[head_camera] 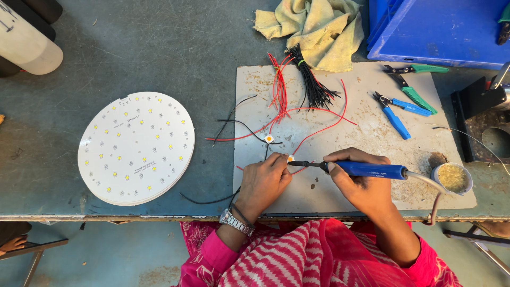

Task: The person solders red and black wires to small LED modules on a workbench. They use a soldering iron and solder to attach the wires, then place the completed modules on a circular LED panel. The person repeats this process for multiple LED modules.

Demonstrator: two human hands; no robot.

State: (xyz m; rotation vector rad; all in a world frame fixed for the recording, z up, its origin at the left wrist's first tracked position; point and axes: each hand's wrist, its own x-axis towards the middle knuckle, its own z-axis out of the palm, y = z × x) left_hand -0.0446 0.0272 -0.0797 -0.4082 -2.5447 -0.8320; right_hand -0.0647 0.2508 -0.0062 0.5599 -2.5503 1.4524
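Your left hand (264, 180) pinches the small LED chip (290, 158) flat on the grey mat (329, 191) while your right hand (361, 183) is closed around the blue soldering iron (366, 170); hold the tip steady at the chip. Loose red wires (319, 127) lie just beyond, a second chip (269, 138) near, and the flux tin (452, 178) sits beside the iron's cord.

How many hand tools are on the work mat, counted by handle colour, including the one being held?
Green-handled pliers: 2
Blue-handled wire cutters: 1
Blue-handled soldering iron, held in the right hand: 1
Total: 4
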